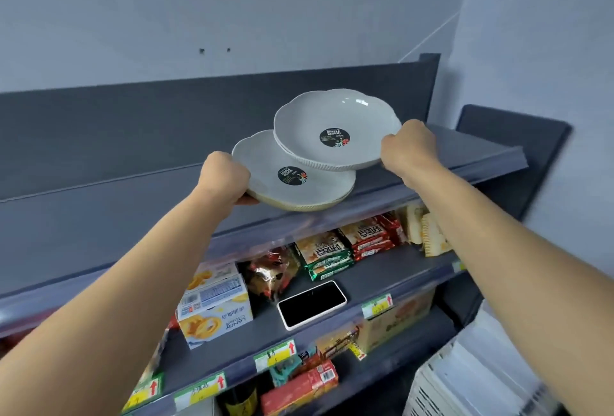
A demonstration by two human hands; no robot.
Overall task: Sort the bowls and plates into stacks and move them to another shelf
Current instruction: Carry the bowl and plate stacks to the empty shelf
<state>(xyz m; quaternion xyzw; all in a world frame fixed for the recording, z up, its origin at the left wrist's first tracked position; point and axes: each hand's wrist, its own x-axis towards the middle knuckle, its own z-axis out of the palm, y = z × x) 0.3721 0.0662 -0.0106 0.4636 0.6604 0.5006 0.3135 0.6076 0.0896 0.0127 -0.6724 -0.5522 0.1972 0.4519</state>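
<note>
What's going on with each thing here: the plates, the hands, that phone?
Left hand: grips the left rim of the lower plates.
Right hand: grips the right rim of the upper plates.
Upper plates: stacked, overlapping the lower plates.
Lower plates: stacked, over the top shelf front edge.
Phone: flat on a lower shelf, screen dark.

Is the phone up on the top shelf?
No, the phone lies on the lower shelf beside the snack packs, below the plates.

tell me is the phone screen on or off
Off, or at least dark: the phone lies face up on the middle shelf, its screen plain black.
</note>
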